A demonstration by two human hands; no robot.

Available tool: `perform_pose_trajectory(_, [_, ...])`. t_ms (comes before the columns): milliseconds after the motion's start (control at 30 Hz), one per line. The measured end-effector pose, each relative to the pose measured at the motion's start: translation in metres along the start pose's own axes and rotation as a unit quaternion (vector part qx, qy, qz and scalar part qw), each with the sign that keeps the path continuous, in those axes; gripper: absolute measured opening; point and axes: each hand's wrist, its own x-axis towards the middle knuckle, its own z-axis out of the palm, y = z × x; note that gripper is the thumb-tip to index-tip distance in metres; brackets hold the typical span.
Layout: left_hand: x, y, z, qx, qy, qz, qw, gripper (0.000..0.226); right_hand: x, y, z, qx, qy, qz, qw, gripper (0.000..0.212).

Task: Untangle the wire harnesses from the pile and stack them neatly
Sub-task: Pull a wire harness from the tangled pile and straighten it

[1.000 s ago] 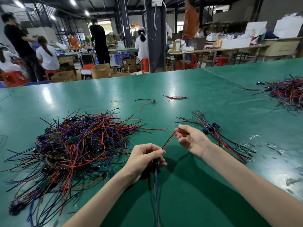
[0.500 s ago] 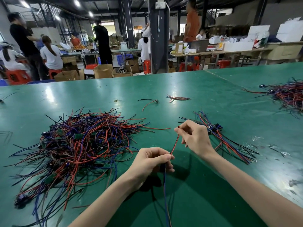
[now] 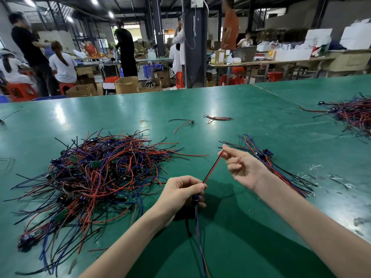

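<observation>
A big tangled pile of red, blue and black wire harnesses [image 3: 94, 177] lies on the green table at the left. My left hand [image 3: 180, 192] grips the middle of one harness [image 3: 213, 167], whose blue and black wires hang down toward me. My right hand [image 3: 244, 167] pinches the far tip of its red and black wires, held taut between both hands above the table. Just behind my right hand lies a small stack of straightened harnesses [image 3: 267, 161].
Two loose harnesses [image 3: 217, 118] lie further back on the green table [image 3: 251, 227]. Another tangled pile [image 3: 353, 115] sits at the far right. Clear plastic scraps [image 3: 317, 167] lie right of the stack. People work at benches beyond the table's far edge.
My right hand slid up along the red and black wires to their tip, pulling them straight. My left hand kept its grip and stayed in place.
</observation>
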Motion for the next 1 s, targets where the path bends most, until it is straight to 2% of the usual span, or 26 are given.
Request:
perform_pose_trajectory(100, [-0.003,-0.001,0.001,-0.001,-0.030,-0.004,1.000,0.007,0.004,0.003,-0.005,-0.032,0.021,-0.043,0.998,0.017])
perform_pose_trajectory(200, [-0.005,-0.001,0.005,-0.014,-0.079,-0.007,0.997,0.005,0.007,0.010,-0.008,-0.086,0.048,-0.109,0.989,0.020])
perform_pose_trajectory(333, [-0.005,0.001,0.005,-0.020,-0.104,-0.003,0.994,0.011,0.010,0.016,-0.012,-0.192,0.036,-0.234,0.952,0.022])
perform_pose_trajectory(400, [-0.005,0.000,0.004,-0.023,-0.105,-0.006,0.994,0.009,0.012,0.016,-0.018,-0.289,0.018,-0.297,0.910,0.021])
perform_pose_trajectory(433, [-0.005,0.000,0.003,-0.022,-0.105,-0.009,0.994,0.008,0.012,0.017,-0.021,-0.353,0.018,-0.329,0.876,0.020])
perform_pose_trajectory(533, [-0.004,-0.002,0.001,-0.016,-0.105,-0.020,0.994,0.007,0.013,0.019,-0.026,-0.524,0.036,-0.441,0.728,0.018])
perform_pose_trajectory(567, [-0.003,-0.002,0.000,-0.014,-0.106,-0.023,0.994,0.007,0.013,0.019,-0.025,-0.538,0.038,-0.461,0.705,0.018])
perform_pose_trajectory(600, [-0.003,-0.003,0.000,-0.013,-0.106,-0.026,0.994,0.007,0.013,0.019,-0.025,-0.535,0.041,-0.466,0.703,0.018])
perform_pose_trajectory(633, [-0.002,-0.003,-0.001,-0.012,-0.106,-0.029,0.994,0.007,0.013,0.018,-0.024,-0.519,0.043,-0.455,0.722,0.017])
perform_pose_trajectory(767, [0.000,-0.004,-0.002,-0.009,-0.095,-0.033,0.995,0.007,0.011,0.012,-0.020,-0.338,0.053,-0.328,0.881,0.021])
perform_pose_trajectory(833, [0.000,-0.004,-0.002,-0.018,-0.083,-0.033,0.996,0.007,0.009,0.009,-0.017,-0.232,0.059,-0.251,0.938,0.022])
perform_pose_trajectory(900, [0.000,-0.004,-0.001,-0.019,-0.079,-0.025,0.996,0.011,0.008,0.004,-0.016,-0.133,0.037,-0.162,0.977,0.024])
perform_pose_trajectory(1000, [-0.001,-0.004,-0.002,-0.016,-0.104,-0.018,0.994,0.024,0.007,0.003,-0.014,-0.060,-0.009,-0.063,0.996,0.024])
